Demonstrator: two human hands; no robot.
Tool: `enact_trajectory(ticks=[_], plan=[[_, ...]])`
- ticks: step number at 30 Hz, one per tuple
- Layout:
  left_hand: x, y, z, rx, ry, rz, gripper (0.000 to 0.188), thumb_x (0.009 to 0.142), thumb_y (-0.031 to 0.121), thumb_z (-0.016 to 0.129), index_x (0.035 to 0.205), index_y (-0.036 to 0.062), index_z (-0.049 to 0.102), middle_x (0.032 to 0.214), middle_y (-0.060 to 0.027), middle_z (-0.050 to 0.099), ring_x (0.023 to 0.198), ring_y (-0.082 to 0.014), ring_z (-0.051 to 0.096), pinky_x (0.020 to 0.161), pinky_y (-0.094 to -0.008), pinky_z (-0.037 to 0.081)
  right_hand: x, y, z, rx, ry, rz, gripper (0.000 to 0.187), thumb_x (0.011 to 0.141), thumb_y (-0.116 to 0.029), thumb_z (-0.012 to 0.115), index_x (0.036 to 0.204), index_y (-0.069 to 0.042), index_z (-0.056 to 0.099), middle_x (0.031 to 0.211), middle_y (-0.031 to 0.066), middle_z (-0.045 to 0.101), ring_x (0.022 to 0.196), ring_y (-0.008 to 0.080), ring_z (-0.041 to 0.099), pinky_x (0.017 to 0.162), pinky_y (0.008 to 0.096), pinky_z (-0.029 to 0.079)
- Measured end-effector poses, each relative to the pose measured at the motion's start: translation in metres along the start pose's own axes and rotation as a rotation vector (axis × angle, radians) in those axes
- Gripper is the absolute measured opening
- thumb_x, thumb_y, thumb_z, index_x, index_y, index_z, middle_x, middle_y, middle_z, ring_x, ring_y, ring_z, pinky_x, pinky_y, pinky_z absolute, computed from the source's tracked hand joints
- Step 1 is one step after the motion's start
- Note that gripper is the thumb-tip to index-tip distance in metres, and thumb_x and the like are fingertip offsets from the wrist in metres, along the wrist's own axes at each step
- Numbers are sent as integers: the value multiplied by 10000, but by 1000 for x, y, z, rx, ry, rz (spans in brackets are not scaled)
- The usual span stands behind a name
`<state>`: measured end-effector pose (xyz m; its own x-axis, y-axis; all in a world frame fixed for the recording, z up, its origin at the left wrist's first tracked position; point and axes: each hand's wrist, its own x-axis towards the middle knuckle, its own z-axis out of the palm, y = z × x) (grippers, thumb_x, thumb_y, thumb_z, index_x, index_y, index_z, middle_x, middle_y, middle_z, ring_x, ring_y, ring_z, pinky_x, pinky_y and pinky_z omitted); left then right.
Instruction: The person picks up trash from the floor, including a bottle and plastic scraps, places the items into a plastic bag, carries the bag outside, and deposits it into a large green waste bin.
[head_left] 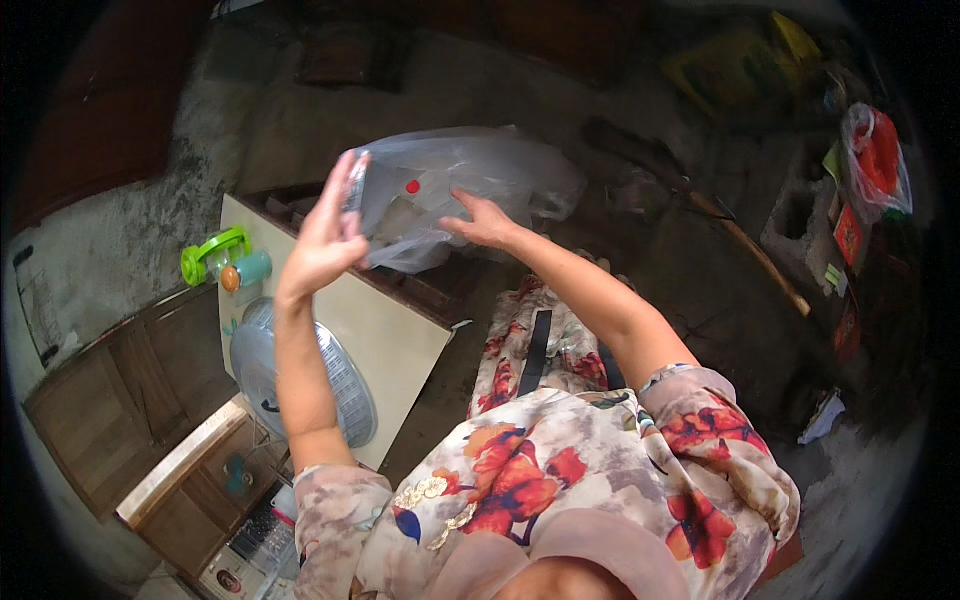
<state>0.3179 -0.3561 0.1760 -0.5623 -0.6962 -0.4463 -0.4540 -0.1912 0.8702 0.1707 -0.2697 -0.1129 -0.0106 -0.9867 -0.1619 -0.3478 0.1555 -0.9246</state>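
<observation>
Nearest us, below the hands, spreads the flowered shirt (520,480), with both bare forearms reaching forward from its sleeves. Our 2 hands meet the clear plastic bag (470,165) ahead of the chest: its left edge lies right beside the left hand (325,225), while its middle spreads beyond and around the fingers of the right hand (480,218). The left forearm stands nearly straight up the view, that hand raised with fingers stretched and thumb apart; we cannot tell whether it grips the film. The right arm slants up and leftward, palm low, its fingers loosely parted and pointing left, so that hand is wide. The bag's long axis runs roughly left to right, its loose, crumpled end pointing right, and 1 small red spot (413,187) shows on or within it. Left of and below the bag we see the pale tabletop (405,345), bearing a round mesh cover (350,385), a blue cup-like container (254,267) and a green-lidded jar (205,262). Farther off to the right, a wooden pole (755,255) slants across the dark floor, near a hollow concrete block (800,215) and a bagged red item (878,155).
</observation>
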Motion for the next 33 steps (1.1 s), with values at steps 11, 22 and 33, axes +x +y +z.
enact_trajectory(ticks=[11,22,33], plan=[[-61,90,-29,-103,289,233,796,747,20,570,1415,-101,156,1448,-271,269,510,17,421,427,-106,373,-59,91,-123,-783,-335,692,1139,571,-258,833,1448,-136,116,1501,193,108,1253,553,268,907,611,404],[-80,104,-71,-105,628,586,524,798,-57,454,1313,34,485,1432,-191,363,1136,-165,504,1009,-322,395,-41,123,-47,64,-112,845,351,764,-75,590,1091,45,549,962,219,642,850,310,664,702,386,551],[78,-101,129,256,-61,-45,1041,719,31,731,1451,49,-10,1014,-136,625,867,-193,608,748,-300,505,-31,-63,-127,677,16,416,376,776,-6,433,1109,1,608,983,143,649,903,194,613,770,328,499]])
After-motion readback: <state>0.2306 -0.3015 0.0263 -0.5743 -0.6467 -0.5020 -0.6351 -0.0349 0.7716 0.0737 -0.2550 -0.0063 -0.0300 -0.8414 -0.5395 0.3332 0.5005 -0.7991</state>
